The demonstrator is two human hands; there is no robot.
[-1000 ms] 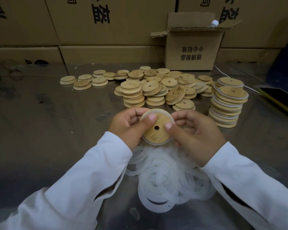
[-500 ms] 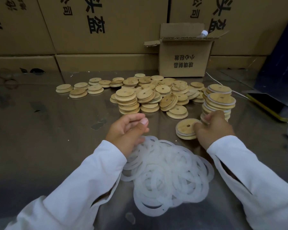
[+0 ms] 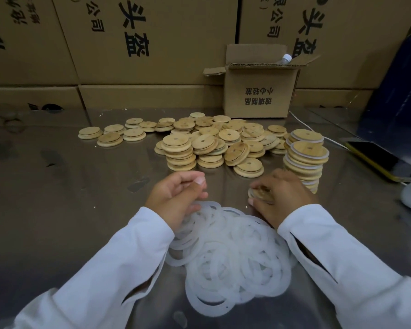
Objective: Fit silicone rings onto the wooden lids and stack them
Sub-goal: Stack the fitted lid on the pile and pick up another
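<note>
Wooden lid (image 3: 259,197) lies flat on the steel table (image 3: 81,210) at centre right of the frame, gripped by the right hand (image 3: 282,198), fingers curled over its top and thumb at its near edge. Just to its right stands the ringed stack (image 3: 305,162). Left hand (image 3: 173,198) hovers curled above the silicone rings (image 3: 230,257) heaped at lower centre; whether it pinches one I cannot tell. Bare lids (image 3: 199,143) pile up behind, before cardboard boxes (image 3: 152,43).
</note>
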